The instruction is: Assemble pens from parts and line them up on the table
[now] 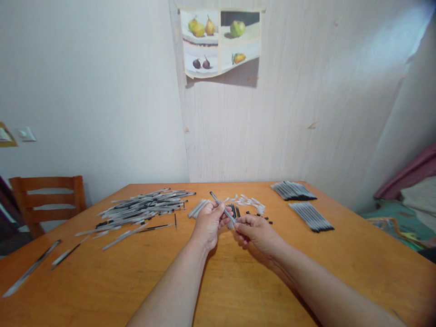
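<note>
Pen of slim grey plastic point(215, 199) is pinched by left hand point(208, 222) and right hand point(258, 232); right of it, two rows of black-ended clear pens point(310, 216) are seemingly finished; left of it, a jumbled grey-black pen heap point(138, 206) is seemingly left.

The pen point(215, 198) is partly hidden (by both hands point(256, 230))
</note>
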The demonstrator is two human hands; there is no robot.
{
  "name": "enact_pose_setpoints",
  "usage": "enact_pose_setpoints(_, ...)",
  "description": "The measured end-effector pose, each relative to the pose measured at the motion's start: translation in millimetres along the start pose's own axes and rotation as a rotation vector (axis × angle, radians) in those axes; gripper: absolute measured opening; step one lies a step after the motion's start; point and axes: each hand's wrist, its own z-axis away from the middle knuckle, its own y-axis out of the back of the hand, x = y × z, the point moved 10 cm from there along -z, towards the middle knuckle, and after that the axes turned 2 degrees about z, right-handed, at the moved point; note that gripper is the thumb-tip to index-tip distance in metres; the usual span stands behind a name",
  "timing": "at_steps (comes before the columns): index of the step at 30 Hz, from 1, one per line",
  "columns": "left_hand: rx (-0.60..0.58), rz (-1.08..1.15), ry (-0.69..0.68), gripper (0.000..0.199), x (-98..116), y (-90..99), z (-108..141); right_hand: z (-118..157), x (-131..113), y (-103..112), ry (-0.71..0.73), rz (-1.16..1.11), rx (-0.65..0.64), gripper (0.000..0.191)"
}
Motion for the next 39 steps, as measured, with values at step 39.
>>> enact_pose_setpoints(39, 0.005, 0.027, -0.015, 0.016, -6, -16.6, 16, 4, -20, 17, 0.095, 0.208, 0.049, 0.019)
